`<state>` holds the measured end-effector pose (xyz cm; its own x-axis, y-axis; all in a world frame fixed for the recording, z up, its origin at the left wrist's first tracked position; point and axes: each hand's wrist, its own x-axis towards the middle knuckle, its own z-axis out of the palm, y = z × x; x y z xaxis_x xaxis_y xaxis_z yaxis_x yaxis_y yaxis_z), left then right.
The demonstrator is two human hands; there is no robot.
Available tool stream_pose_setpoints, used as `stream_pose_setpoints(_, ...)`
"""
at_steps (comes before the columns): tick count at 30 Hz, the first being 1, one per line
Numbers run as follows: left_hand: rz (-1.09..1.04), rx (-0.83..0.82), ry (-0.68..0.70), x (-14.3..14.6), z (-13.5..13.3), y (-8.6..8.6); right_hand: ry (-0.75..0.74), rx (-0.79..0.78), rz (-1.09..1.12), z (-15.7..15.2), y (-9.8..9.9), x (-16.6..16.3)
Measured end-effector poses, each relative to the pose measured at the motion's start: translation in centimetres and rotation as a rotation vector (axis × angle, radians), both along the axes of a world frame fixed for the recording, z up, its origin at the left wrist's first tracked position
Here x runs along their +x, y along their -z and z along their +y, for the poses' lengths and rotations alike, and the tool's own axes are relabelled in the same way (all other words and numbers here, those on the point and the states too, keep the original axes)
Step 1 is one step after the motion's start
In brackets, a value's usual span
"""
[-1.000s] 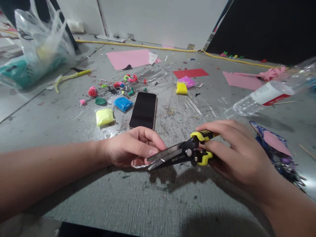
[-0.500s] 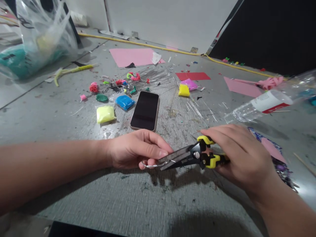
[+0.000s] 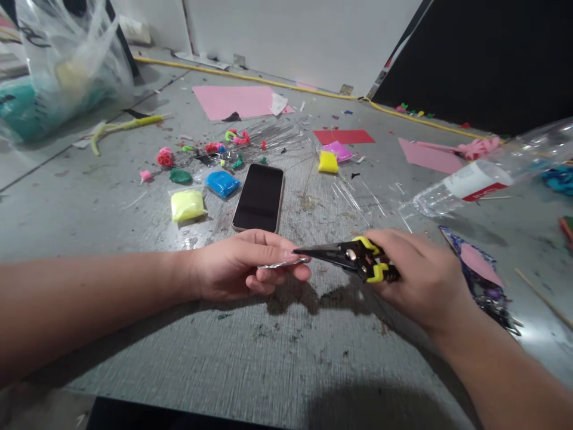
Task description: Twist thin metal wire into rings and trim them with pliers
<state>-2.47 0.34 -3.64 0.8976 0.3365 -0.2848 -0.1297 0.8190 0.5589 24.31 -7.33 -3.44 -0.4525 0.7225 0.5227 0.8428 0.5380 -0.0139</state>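
Between the thumb and fingers of my left hand (image 3: 250, 263) is a short piece of twisted silver wire (image 3: 280, 264). My right hand (image 3: 421, 280) is wrapped round the yellow and black handles of long-nose pliers (image 3: 342, 255). The jaws point left and look closed, their tip close to my left thumb. Whether the tip touches the wire or the thumb I cannot tell. Both hands are above the grey table (image 3: 242, 352), just in front of a dark-screened phone (image 3: 258, 198).
Clay packets in pale yellow (image 3: 187, 205), blue (image 3: 222, 184) and bright yellow (image 3: 328, 162) lie beyond my hands. Loose wires (image 3: 349, 197) are scattered near them. A clear plastic bottle (image 3: 461, 185) lies on the right. At the back left stands a plastic bag (image 3: 76, 65).
The plier jaws have gone from open around the wire to closed, tip up by my left thumb. My right hand has shifted slightly left, and the wire lies flatter across my left fingers.
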Motion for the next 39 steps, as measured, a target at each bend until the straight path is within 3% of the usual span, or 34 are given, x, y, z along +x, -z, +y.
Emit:
stream_pose_setpoints(7,-0.001,-0.052,-0.056,0.1,0.1,0.2,0.402,-0.062,0.164,1.0,1.5,0.4)
stream_pose_setpoints(10,-0.006,-0.033,-0.066,0.1,0.0,0.3,0.490,-0.138,0.176,1.8,1.9,0.6)
stream_pose_setpoints(16,0.024,0.008,-0.123,0.1,-0.4,0.4,0.412,-0.196,0.169,1.9,2.2,0.5)
stream_pose_setpoints(26,-0.004,0.039,-0.203,0.2,-0.4,0.5,0.181,0.024,0.163,0.5,0.4,-0.5)
stream_pose_setpoints(32,-0.039,0.089,-0.269,0.4,-0.6,0.8,0.176,-0.022,0.190,0.2,0.1,-1.0)
stream_pose_setpoints(39,0.026,0.086,-0.237,0.2,-0.3,0.6,0.220,-0.095,0.252,-0.1,0.0,-1.1)
